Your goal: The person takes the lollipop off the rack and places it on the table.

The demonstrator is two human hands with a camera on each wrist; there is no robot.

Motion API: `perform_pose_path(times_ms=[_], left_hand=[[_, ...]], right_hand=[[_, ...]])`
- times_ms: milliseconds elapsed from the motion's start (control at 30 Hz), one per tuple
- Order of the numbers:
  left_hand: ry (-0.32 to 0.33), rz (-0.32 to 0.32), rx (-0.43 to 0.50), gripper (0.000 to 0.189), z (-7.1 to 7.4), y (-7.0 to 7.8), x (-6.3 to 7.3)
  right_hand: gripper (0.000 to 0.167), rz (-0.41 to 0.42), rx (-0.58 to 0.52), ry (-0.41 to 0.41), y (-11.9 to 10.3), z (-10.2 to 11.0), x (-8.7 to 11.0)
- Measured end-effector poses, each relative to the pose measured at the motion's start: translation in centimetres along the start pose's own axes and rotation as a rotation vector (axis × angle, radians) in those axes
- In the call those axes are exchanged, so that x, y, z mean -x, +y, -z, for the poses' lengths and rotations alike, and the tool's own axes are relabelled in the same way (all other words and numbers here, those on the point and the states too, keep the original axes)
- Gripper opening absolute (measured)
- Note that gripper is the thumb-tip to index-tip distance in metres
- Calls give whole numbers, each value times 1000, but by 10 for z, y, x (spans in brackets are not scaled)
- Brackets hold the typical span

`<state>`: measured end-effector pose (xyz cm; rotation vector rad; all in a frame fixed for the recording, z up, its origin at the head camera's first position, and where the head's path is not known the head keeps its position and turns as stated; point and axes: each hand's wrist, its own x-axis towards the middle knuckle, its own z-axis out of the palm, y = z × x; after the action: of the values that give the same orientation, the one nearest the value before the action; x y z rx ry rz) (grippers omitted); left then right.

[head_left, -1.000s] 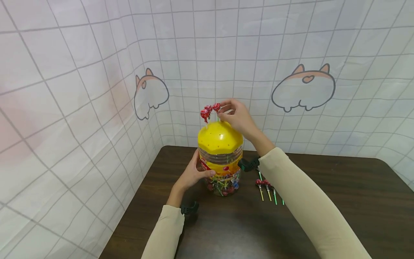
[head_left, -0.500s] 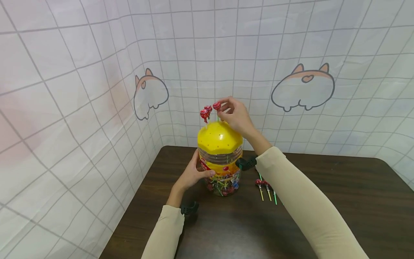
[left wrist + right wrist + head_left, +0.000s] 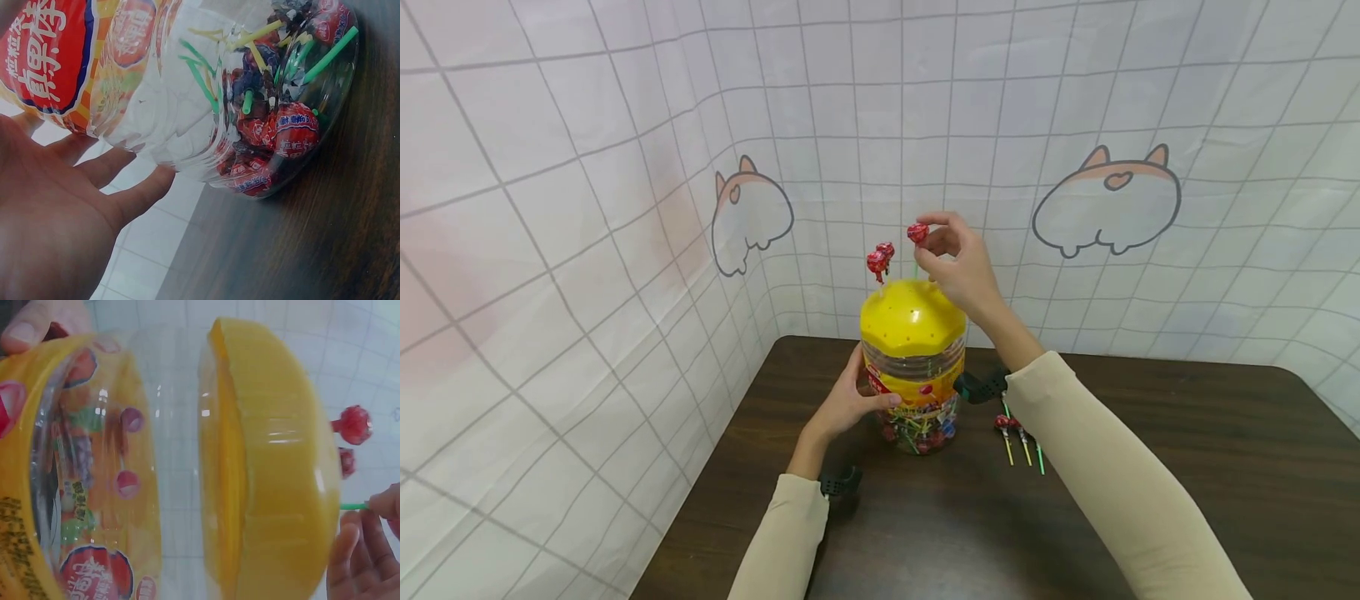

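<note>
My right hand point(image 3: 962, 262) pinches a red-wrapped lollipop point(image 3: 917, 233) over the domed yellow lid point(image 3: 913, 317) of a clear candy jar. In the right wrist view its green stick point(image 3: 355, 506) runs down to the lid's surface. Two other red lollipops point(image 3: 877, 262) stand upright in the lid, left of that hand. My left hand point(image 3: 842, 408) grips the side of the jar point(image 3: 936, 367), thumb across the front label and fingers round the back. Wrapped lollipops point(image 3: 297, 131) with green and yellow sticks lie inside the jar's bottom, seen in the left wrist view.
Several red lollipops point(image 3: 1004, 423) lie on the dark wooden table point(image 3: 925, 525) right of the jar, partly hidden by my right sleeve. Small holes dot the lid. A white grid-patterned cloth point(image 3: 910, 108) hangs behind and to the left.
My right hand has risen a little and shifted right, with the lollipop it pinches going along. The left hand and the jar stay nearly where they were.
</note>
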<state>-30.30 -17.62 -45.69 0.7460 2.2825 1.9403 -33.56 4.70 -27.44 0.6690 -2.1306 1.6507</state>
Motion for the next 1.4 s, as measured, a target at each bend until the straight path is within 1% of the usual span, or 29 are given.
perform_pose_path(times_ms=[133, 267, 533, 767, 967, 1167, 1400], left_hand=[[-17, -20, 17, 98, 0, -1, -1], [-31, -36, 31, 98, 1, -2, -3], [-30, -36, 41, 100, 1, -2, -3], [-30, -32, 45, 98, 0, -2, -3], [-22, -27, 37, 97, 0, -4, -4], [-21, -23, 44, 96, 0, -6, -4], [-15, -21, 47, 95, -1, -5, -5]], right_hand=[[39, 30, -51, -17, -2, 7, 8], [38, 32, -78, -24, -2, 16, 17], [37, 30, -114, -9, 0, 31, 35], [37, 27, -137, -9, 6, 41, 50], [36, 14, -138, -25, 12, 49, 61], [35, -24, -129, -40, 20, 59, 74], [37, -42, -117, -43, 30, 72, 88]])
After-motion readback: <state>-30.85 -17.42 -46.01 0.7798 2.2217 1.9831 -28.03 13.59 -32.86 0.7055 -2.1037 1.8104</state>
